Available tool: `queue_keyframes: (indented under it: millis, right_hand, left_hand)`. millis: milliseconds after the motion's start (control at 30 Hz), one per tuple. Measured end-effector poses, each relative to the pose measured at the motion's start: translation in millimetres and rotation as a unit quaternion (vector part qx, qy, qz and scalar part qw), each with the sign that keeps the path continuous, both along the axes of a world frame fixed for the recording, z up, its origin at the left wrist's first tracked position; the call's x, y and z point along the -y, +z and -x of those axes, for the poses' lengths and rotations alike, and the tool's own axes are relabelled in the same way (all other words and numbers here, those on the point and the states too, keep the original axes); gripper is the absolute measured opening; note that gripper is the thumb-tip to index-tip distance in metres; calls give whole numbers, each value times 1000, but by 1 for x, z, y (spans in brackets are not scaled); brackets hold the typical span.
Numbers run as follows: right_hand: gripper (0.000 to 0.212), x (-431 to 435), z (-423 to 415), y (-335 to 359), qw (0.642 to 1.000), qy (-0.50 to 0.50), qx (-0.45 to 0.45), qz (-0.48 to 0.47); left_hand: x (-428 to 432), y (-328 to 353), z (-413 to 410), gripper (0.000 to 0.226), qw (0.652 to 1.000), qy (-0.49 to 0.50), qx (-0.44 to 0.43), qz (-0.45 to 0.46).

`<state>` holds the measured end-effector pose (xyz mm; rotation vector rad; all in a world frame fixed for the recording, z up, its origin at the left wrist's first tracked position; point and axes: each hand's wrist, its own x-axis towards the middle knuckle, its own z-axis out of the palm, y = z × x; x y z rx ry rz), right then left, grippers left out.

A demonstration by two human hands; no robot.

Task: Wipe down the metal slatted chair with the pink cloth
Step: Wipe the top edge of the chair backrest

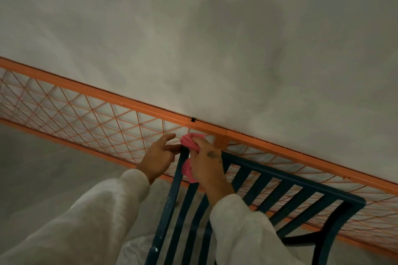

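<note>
The dark blue metal slatted chair fills the lower right, its backrest slats running toward an upper corner near the frame's middle. My right hand grips the bunched pink cloth and presses it against that top corner of the chair frame. More pink shows below the hand beside a slat. My left hand is just left of the corner, its thumb and a finger pinching the frame's end, the other fingers spread. Both arms wear pale long sleeves.
An orange metal fence with diamond mesh runs diagonally right behind the chair, close to my hands. Beyond it lies a pale grey concrete surface. Grey floor shows at the lower left.
</note>
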<state>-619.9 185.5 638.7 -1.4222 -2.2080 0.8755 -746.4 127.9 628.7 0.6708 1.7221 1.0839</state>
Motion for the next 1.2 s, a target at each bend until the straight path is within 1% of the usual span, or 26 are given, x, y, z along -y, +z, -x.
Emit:
queue_keyframes:
  millis: [33, 100, 133, 200, 267, 333, 433, 467, 533, 567, 700, 767, 900, 967, 1033, 1100, 1133, 1200]
  right_hand:
    - [32, 3, 7, -3, 999, 42, 5, -24]
    - [30, 5, 6, -10, 984, 127, 91, -80]
    - [31, 4, 1, -13, 976, 151, 128, -95]
    - [38, -3, -16, -18, 967, 186, 149, -93]
    - [59, -6, -35, -16, 959, 173, 200, -103]
    - [76, -7, -58, -18, 962, 146, 209, -94]
    - [86, -13, -94, -38, 954, 122, 258, -96]
    - [89, -11, -98, -40, 955, 119, 256, -94]
    - [91, -5, -92, -42, 941, 135, 272, -150]
    - [89, -3, -84, -39, 935, 147, 275, -169]
    - [77, 0, -40, -35, 934, 172, 226, -215]
    - [76, -1, -31, -35, 932, 167, 220, -233]
    - [83, -10, -62, -43, 933, 173, 205, -239]
    - [81, -18, -98, -46, 938, 150, 201, -238]
    - [74, -24, -139, -46, 947, 108, 207, -222]
    - [63, -26, -178, -49, 959, 50, 194, -202]
    - [57, -25, -192, -48, 966, 13, 173, -192]
    - [45, -16, -206, -44, 978, -75, 94, -170]
  left_hand:
    - [2, 1, 0, 63, 1000, -3, 1, -2]
    - [5, 3, 1, 65, 1000, -6, 12, -6]
    - [7, 2, 2, 67, 1000, -8, 21, -5]
    - [9, 2, 4, 70, 999, -15, 38, -2]
    - [10, 1, 6, 71, 998, -22, 53, -3]
    - [10, 3, 8, 69, 998, -32, 58, -6]
    - [12, 5, 9, 71, 997, -37, 72, -6]
    - [13, 5, 9, 71, 996, -35, 79, -6]
    - [14, 5, 9, 70, 996, -23, 89, -10]
    - [14, 5, 9, 69, 995, -20, 93, -11]
    - [13, 3, 6, 66, 997, -14, 81, -12]
    - [12, 1, 3, 66, 997, -11, 73, -14]
    - [11, 0, 2, 57, 998, -17, 58, -21]
    - [10, 1, 0, 49, 999, -12, 34, -25]
    - [6, 2, -2, 43, 999, -18, -19, -37]
    - [2, 3, -3, 41, 992, -43, -105, -54]
    - [0, 2, -3, 41, 983, -60, -160, -65]
    - [-4, 0, -5, 40, 952, -100, -276, -92]
